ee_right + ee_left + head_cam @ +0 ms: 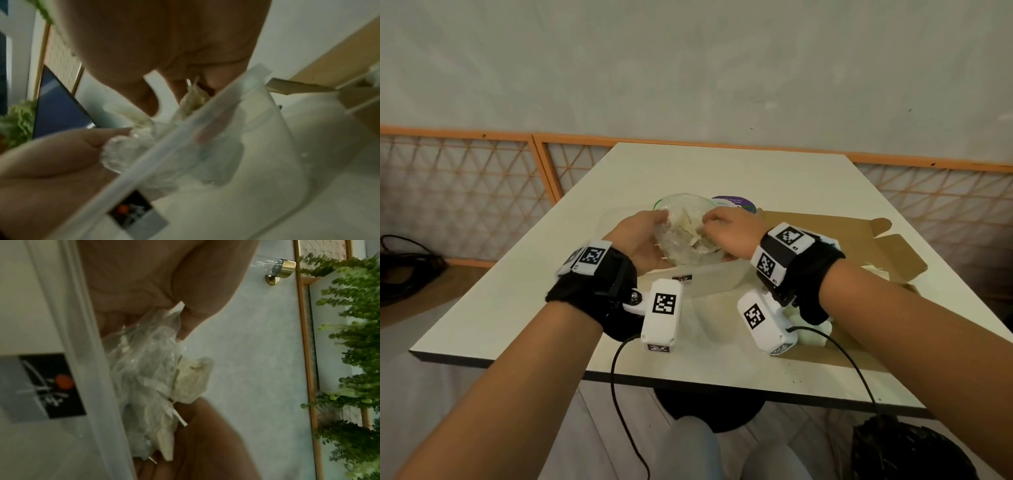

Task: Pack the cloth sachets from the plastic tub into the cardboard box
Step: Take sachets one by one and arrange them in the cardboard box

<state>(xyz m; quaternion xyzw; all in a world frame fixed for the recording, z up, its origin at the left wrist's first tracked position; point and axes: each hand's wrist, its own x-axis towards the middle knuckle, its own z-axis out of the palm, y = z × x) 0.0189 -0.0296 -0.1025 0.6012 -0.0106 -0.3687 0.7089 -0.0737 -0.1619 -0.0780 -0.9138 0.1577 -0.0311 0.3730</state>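
Over the translucent plastic tub (717,277), both hands hold up a crumpled clear plastic bag (681,236) with cream cloth sachets (191,382) inside. My left hand (649,228) grips the bag's left side, thumb and fingers pinching the film (156,331). At the bag's mouth, my right hand (720,224) pinches a cream sachet (192,97) between curled fingers. The open cardboard box (859,240) lies to the right of the tub, with white sachets (813,329) at its near end. The tub's rim (185,138) runs just under the bag.
A round purple lid (736,204) lies behind the tub. The white table (534,291) ends close in front of the wrists. Camera cables (616,377) hang over that edge. A black bag (900,448) sits on the floor at right, and an orange lattice screen (465,192) stands behind.
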